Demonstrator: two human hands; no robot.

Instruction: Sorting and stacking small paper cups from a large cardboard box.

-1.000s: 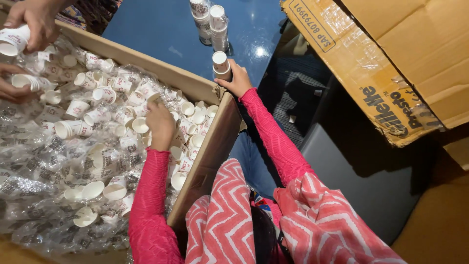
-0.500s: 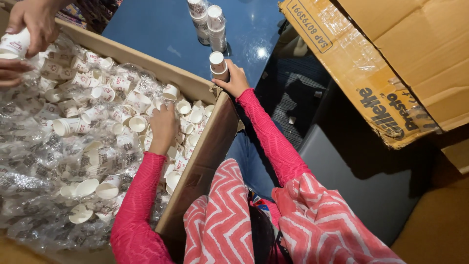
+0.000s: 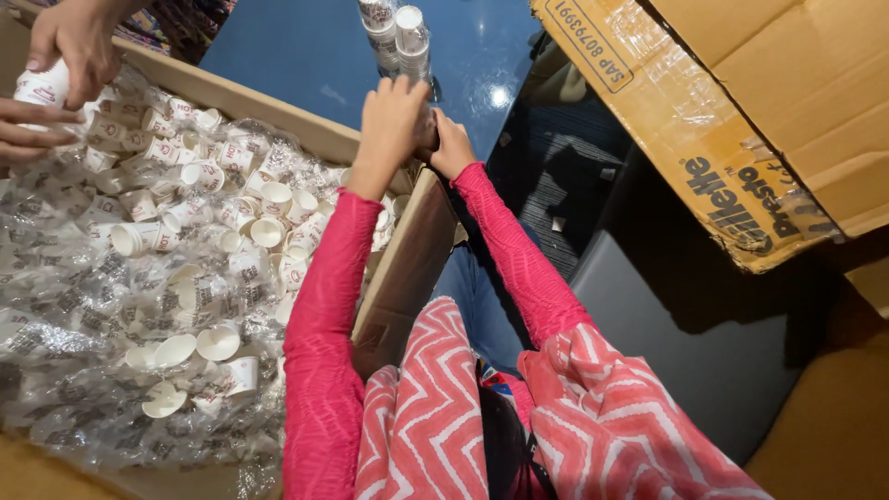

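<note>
My right hand (image 3: 452, 144) grips a short stack of small paper cups at the corner of the open cardboard box (image 3: 415, 257). The stack is almost wholly hidden behind my left hand (image 3: 391, 118), which is cupped over its top; I cannot see what those fingers hold. Both my arms are in pink sleeves. Loose white paper cups (image 3: 265, 215) lie in the box among crumpled clear plastic wrappers (image 3: 83, 315).
Two upright stacks of cups (image 3: 396, 35) stand on the blue tabletop (image 3: 296, 56) just beyond my hands. Another person's hands (image 3: 72, 44) hold a cup stack (image 3: 41, 87) at the box's far left. A large brown carton (image 3: 741, 120) leans at upper right.
My left hand has lifted out of the box and come over the stack in my right hand. The other person's hands stay at the far left corner.
</note>
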